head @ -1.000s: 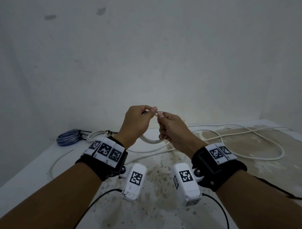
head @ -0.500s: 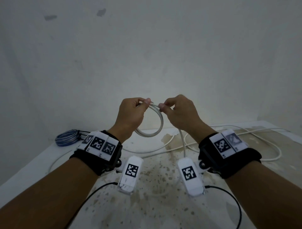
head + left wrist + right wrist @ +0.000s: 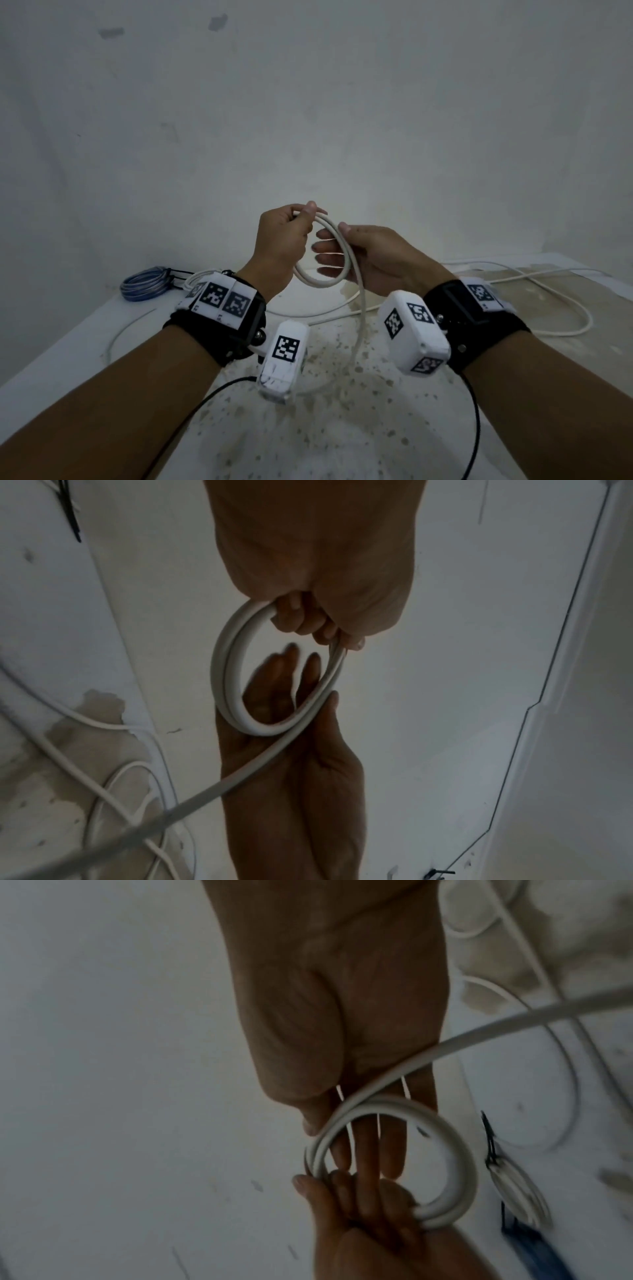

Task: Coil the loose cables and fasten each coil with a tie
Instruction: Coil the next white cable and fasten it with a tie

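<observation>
The loose run of the white cable (image 3: 360, 308) hangs from the hands to the speckled table (image 3: 342, 428). Above it, the left hand (image 3: 281, 240) grips a small coil of 2 turns, fingers curled around its top. The right hand (image 3: 373, 260), fingers straight, cradles the coil's side, thumb on the cable. Farther back lie a blue cable coil (image 3: 145, 286) and more white cable.

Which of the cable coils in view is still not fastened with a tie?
The white coil held by the left hand; the blue coil and small white coil lie tied at the wall.
</observation>
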A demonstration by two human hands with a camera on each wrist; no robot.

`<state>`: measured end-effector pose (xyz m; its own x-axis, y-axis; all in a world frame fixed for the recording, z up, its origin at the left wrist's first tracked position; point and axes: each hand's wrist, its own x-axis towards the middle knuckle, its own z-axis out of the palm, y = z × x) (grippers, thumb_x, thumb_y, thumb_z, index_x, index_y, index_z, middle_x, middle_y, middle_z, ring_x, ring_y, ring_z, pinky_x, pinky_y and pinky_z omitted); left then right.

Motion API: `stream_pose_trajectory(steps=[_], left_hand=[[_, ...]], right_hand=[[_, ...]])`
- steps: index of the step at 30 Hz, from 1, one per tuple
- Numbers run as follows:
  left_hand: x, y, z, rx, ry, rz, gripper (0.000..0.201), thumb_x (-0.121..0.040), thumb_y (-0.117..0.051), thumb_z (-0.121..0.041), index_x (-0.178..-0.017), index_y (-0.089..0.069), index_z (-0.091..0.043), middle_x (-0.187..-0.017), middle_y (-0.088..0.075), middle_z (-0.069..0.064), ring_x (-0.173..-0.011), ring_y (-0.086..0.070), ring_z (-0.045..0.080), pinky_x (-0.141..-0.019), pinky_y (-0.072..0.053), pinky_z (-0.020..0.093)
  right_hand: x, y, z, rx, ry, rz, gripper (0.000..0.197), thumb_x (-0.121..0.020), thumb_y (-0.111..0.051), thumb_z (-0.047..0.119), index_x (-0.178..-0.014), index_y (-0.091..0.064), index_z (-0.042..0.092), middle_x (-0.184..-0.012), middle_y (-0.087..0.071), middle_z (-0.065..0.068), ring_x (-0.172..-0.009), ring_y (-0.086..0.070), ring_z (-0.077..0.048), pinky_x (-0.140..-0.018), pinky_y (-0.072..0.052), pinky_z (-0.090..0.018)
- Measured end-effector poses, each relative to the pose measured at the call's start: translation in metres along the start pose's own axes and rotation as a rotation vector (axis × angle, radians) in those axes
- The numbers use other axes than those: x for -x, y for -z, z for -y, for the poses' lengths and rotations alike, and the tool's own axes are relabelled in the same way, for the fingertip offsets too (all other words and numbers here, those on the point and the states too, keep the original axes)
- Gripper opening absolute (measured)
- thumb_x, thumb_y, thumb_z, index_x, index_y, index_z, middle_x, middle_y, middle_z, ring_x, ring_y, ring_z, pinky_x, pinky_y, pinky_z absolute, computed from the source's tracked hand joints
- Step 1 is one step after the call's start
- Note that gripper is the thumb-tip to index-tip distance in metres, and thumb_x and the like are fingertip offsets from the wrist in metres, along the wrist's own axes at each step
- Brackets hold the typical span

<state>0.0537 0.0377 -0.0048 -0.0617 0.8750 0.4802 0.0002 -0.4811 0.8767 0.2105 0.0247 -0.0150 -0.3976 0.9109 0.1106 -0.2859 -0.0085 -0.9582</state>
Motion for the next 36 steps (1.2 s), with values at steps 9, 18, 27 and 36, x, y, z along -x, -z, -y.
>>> stream_pose_trajectory(steps=[9,18,27,36], left_hand=[[0.005,-0.004,0.013,-0.088,-0.006,0.008,0.025,-0.097,-0.057,-0.024,-0.083,-0.072,-0.01,-0.048,-0.04,-0.011,-0.042,-0.03,0.006,-0.044,-0.027,0.021],[0.021,-0.003,0.002,-0.574,-0.004,0.022,0.031,-0.095,-0.053,-0.046,-0.085,-0.059,-0.017,-0.081,-0.06,-0.003,-0.073,-0.055,0.014,-0.067,-0.042,0.028],[0.042,-0.023,0.016,0.012,0.622,0.089,0.037,-0.105,-0.039,-0.026,-0.111,-0.049,0.009,-0.091,-0.067,0.024,-0.071,-0.068,0.027,-0.063,-0.059,0.033],[0.013,-0.007,0.017,-0.018,0.309,-0.124,0.026,-0.1,-0.044,-0.007,-0.088,-0.066,0.001,-0.082,-0.069,0.017,-0.065,-0.068,0.022,-0.069,-0.062,0.036]], right_hand=[[-0.007,-0.013,-0.01,-0.084,-0.058,-0.104,0.046,-0.103,-0.04,0.045,-0.07,-0.05,0.014,-0.049,-0.024,0.005,-0.04,-0.017,-0.01,-0.037,-0.018,-0.022],[-0.023,-0.007,-0.01,-0.348,0.256,-0.516,0.045,-0.105,-0.035,0.043,-0.067,-0.039,0.018,-0.042,-0.023,0.006,-0.034,-0.016,-0.01,-0.035,-0.017,-0.019],[-0.021,-0.003,-0.015,-0.55,0.311,-0.565,0.047,-0.104,-0.034,0.046,-0.067,-0.041,0.018,-0.046,-0.021,0.006,-0.037,-0.016,-0.011,-0.037,-0.02,-0.021],[-0.012,-0.011,-0.036,-0.374,0.139,-0.421,0.046,-0.104,-0.037,0.045,-0.068,-0.043,0.017,-0.047,-0.023,0.005,-0.038,-0.018,-0.011,-0.038,-0.022,-0.023]])
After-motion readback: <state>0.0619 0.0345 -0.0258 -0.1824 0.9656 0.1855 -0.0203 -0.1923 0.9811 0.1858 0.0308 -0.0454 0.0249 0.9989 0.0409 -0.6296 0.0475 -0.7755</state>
